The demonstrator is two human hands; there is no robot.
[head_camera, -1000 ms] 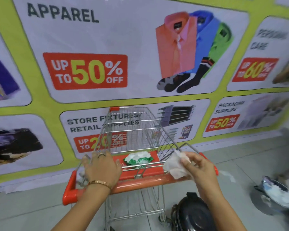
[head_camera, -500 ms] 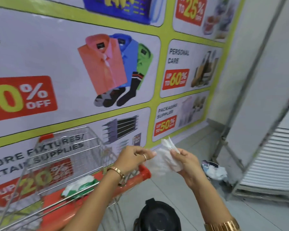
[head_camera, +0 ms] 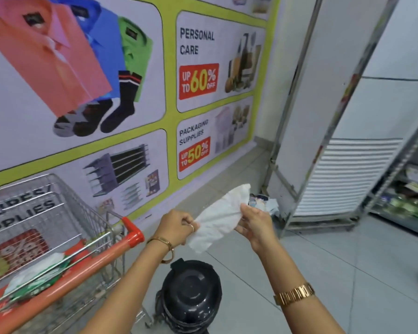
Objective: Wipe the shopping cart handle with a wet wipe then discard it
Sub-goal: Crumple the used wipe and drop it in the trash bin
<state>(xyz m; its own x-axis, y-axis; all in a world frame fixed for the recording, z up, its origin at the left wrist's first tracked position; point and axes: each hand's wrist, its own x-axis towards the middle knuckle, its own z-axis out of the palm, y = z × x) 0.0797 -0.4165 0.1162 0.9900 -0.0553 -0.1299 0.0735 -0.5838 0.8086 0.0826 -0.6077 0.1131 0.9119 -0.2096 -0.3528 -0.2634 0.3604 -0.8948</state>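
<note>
Hands apart: your left hand [head_camera: 179, 226] and right hand [head_camera: 256, 225] each pinch an end of the wipe [head_camera: 217, 218], bin [head_camera: 191, 295] below them, cart handle [head_camera: 87, 263] to their left.

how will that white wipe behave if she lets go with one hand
Probably floppy: the wet wipe looks thin and wrinkled, stretched only because the left hand and right hand pinch opposite ends. Released, it would likely droop limp. It seems very light.
</note>
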